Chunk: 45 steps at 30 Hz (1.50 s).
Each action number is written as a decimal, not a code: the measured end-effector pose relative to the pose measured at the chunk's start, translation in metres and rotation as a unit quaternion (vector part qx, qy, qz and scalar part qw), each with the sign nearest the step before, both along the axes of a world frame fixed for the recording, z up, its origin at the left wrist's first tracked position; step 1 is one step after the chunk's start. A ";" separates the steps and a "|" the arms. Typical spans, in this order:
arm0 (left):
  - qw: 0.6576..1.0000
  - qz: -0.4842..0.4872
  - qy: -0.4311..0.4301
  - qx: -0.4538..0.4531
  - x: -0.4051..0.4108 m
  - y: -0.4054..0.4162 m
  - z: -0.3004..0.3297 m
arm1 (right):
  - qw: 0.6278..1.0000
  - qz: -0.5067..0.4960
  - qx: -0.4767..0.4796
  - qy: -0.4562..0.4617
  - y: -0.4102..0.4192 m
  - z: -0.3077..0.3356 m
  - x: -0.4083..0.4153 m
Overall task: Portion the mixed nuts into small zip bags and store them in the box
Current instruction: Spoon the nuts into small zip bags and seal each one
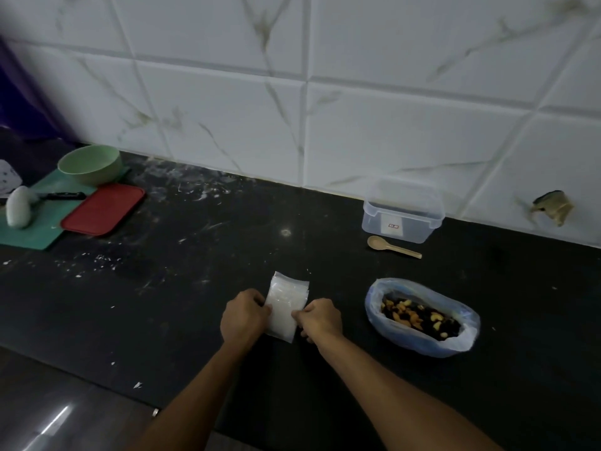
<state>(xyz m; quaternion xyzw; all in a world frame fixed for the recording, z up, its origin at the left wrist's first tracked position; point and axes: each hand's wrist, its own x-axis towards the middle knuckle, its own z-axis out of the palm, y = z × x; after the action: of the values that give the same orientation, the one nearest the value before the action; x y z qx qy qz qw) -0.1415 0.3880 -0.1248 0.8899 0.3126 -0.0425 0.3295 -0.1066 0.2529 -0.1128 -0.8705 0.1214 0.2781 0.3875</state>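
Black counter [201, 307] runs wide and dark from the tiled wall [374, 125] to its near edge, which cuts diagonally across the lower left, and there's broad open room left of the hands and in front of the wall. Both forearms come in from the bottom, angled toward the middle. Left hand [242, 319] is knuckles-up, fingers curled, pinching the left edge of the zip bags [286, 307]; right hand [320, 320] does the same on the right edge, fingers curled round it. That clear stack sits flat on the counter between the two hands, its far end poking out beyond them. Just to the right, apart from the hands, a blue plastic bag [422, 340] lies open with mixed nuts [419, 315] showing inside. Further back, a wooden spoon [392, 246] lies on the counter, bowl end to the left. Behind it, near the wall, stands the clear box [403, 211], lid off; contents hard to tell. Far left: a green bowl [89, 164], a red lid [104, 209] and a knife [63, 195] around a green board [35, 232].
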 end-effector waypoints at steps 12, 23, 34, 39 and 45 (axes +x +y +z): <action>1.000 0.014 -0.016 -0.008 -0.002 0.004 0.003 | 0.999 0.014 0.034 -0.002 -0.004 0.001 -0.001; 0.976 0.010 -0.095 -0.194 0.018 -0.024 0.068 | 0.963 0.085 0.117 -0.225 -0.035 0.034 -0.015; 0.931 -0.047 -0.070 -0.355 0.038 -0.072 0.104 | 0.911 0.131 0.041 -0.390 -0.089 0.045 -0.014; 0.944 -0.164 -0.101 -0.268 0.041 -0.097 0.106 | 0.944 -0.030 0.144 -0.296 -0.110 0.068 -0.005; 0.914 -0.192 -0.071 -0.350 0.047 -0.125 0.105 | 0.962 -0.055 0.188 -0.191 -0.127 0.086 0.005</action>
<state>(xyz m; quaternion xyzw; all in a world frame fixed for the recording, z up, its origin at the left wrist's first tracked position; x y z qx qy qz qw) -0.0941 0.2628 -0.0197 0.7610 0.0764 -0.1488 0.6268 -0.1012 0.1255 -0.0265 -0.8109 0.0384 0.1030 0.5747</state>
